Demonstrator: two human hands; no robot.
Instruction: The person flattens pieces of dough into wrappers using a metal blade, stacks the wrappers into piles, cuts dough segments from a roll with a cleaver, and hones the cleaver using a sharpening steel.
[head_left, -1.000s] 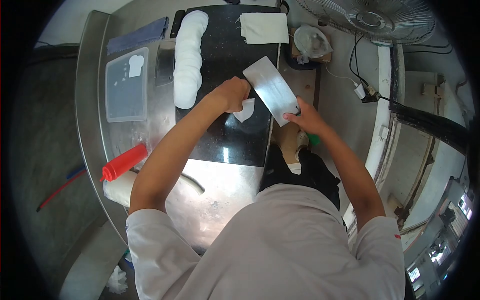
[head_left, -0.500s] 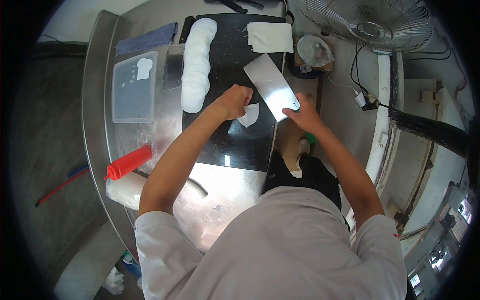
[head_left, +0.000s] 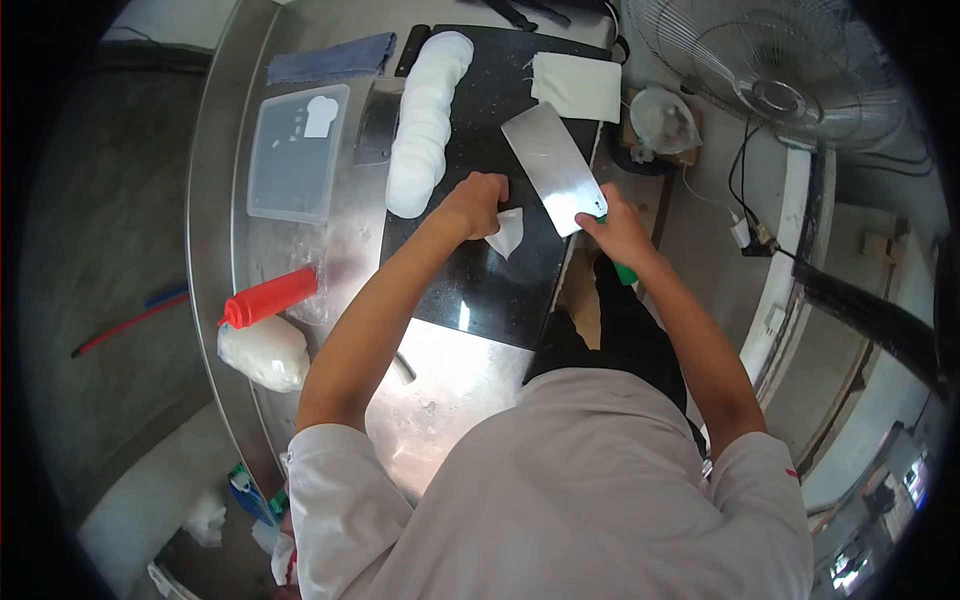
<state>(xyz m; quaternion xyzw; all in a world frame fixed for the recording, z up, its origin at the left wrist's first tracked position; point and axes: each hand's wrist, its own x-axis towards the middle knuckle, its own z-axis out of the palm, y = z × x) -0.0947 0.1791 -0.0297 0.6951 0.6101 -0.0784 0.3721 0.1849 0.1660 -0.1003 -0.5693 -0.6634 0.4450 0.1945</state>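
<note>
Over the black board (head_left: 490, 285), my left hand (head_left: 478, 203) is closed around a thin white wrapper (head_left: 508, 233), whose loose end hangs out below the fingers. My right hand (head_left: 620, 230) grips a wide-bladed cleaver (head_left: 552, 165) by its green handle, at the board's right edge. The blade lies flat-side up and points up and left, a short way right of my left hand. An overlapping row of white round wrappers (head_left: 428, 125) runs along the board's left side.
A second cleaver (head_left: 378, 125) lies left of the board, beside a lidded plastic box (head_left: 297, 155). Further round are a blue cloth (head_left: 332, 60), a cream cloth (head_left: 577, 86), a red squeeze bottle (head_left: 270, 297), a filled white bag (head_left: 265, 353) and a fan (head_left: 775, 90).
The view has shifted, so the table and board appear further right. Both hands keep their holds on the wrapper and the cleaver, and the blade stays beside my left hand.
</note>
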